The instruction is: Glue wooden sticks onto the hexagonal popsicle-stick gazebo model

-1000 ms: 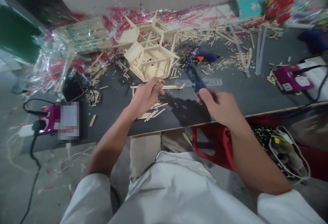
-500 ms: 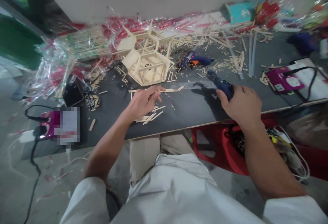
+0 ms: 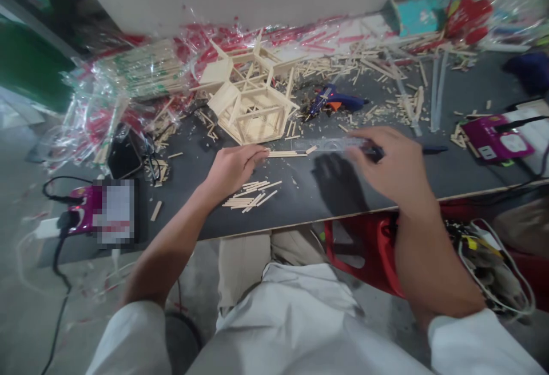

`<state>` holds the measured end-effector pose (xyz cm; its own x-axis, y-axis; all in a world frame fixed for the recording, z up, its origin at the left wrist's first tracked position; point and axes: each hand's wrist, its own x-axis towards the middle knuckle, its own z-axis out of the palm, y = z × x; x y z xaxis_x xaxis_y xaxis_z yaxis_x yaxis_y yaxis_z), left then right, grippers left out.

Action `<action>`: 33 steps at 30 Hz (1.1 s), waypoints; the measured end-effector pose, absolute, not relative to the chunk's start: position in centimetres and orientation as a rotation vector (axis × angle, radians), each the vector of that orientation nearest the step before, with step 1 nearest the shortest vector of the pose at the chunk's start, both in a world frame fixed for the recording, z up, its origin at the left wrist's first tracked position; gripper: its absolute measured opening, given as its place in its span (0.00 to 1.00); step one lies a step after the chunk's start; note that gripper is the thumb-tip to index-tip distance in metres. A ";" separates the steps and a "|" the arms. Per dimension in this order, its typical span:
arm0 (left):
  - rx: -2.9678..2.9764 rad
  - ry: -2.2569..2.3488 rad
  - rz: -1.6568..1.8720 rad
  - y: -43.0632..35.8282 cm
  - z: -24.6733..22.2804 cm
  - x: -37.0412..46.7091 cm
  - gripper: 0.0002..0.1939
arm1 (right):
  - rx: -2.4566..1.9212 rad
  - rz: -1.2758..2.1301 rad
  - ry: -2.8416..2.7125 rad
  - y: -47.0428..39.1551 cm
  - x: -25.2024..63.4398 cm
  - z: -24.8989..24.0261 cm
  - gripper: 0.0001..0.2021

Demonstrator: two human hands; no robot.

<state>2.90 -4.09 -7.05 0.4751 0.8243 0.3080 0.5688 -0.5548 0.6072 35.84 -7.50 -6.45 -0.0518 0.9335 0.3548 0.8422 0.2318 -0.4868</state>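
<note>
My left hand point(image 3: 238, 170) is closed, with its fingertips pinched at the left end of thin wooden sticks point(image 3: 288, 154) lying on the dark table. Beyond their right end is a short stick piece point(image 3: 311, 150). My right hand point(image 3: 388, 163), somewhat blurred, hovers over the table with thumb and fingers apart. A dark blue hand tool point(image 3: 435, 150) lies behind it, partly hidden; its kind cannot be made out. A clear ruler point(image 3: 328, 144) lies flat between my hands. Nearer me is a loose bunch of short sticks point(image 3: 240, 200).
A hexagonal wooden stick frame point(image 3: 253, 115) stands behind my left hand. A blue glue gun point(image 3: 338, 100) lies to its right among stick scraps. Plastic-wrapped sticks point(image 3: 137, 72) are at the back left. Purple power units point(image 3: 497, 138) and cables flank the table; a red chair point(image 3: 364, 249) is below.
My right hand has let go of the dark blue tool, leaving it lying on the table, and its fingers have spread. My left hand has shifted slightly left and its fingers have drawn together on the sticks.
</note>
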 end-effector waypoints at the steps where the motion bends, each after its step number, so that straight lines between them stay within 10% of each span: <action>1: 2.328 1.169 0.834 -4.1 -7.2 2.8 0.17 | -1.487 0.330 -1.921 -7.1 34.0 -5.5 0.15; 21: 2.597 1.051 0.775 -4.3 -9.6 2.0 0.17 | -0.811 1.515 -1.770 -1.5 25.0 -9.5 0.12; 33: 2.512 1.074 0.748 -4.6 -9.3 2.6 0.15 | -0.613 1.388 -2.068 -1.9 25.6 -10.0 0.20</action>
